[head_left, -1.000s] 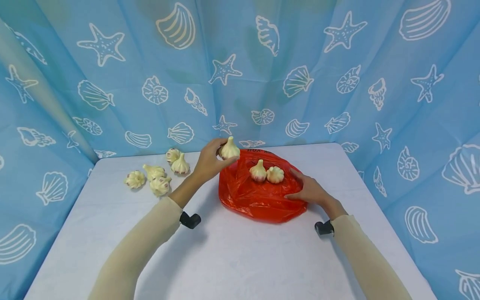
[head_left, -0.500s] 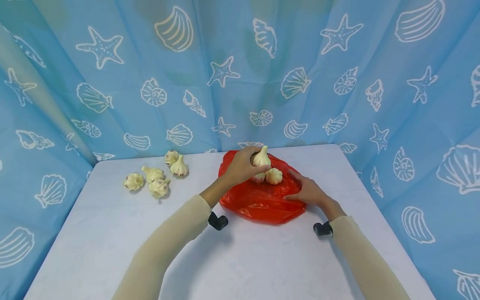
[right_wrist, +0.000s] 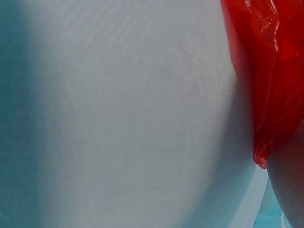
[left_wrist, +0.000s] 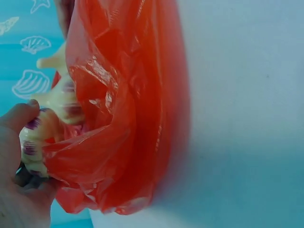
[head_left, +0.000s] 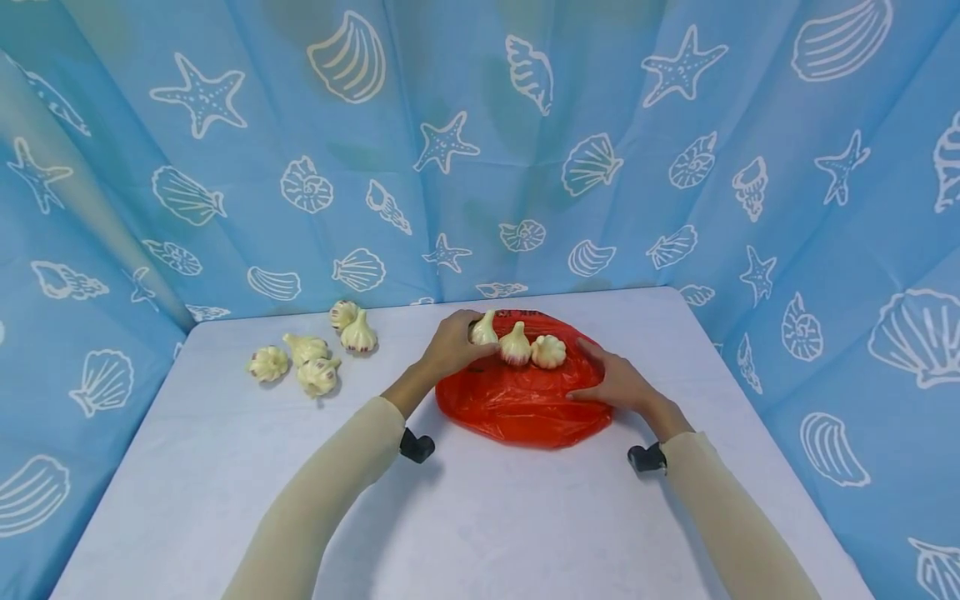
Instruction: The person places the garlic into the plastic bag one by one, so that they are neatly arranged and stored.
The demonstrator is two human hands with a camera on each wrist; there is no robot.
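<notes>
Two beige sleeves (head_left: 322,492) reach over the white table (head_left: 525,517), each with a small black device (head_left: 417,447) at the wrist. Beyond them lies a crumpled red plastic bag (head_left: 517,425). The right hand (head_left: 624,385) rests at its right side, relaxed, thumb and fingers spread apart against the plastic. Opposite, the left hand (head_left: 452,343) grasps one garlic bulb (head_left: 486,328) between thumb and fingers, stem up. That bulb is the leftmost of three in a row at the bag; the middle bulb (head_left: 515,344) also points upward, with the rightmost bulb (head_left: 549,352) just beside it. In the left wrist view, red plastic partly covers them. Well apart to the left lie five more bulbs (head_left: 318,377), loosely grouped. Behind hangs a blue curtain (head_left: 480,200) printed with white shells and starfish.
</notes>
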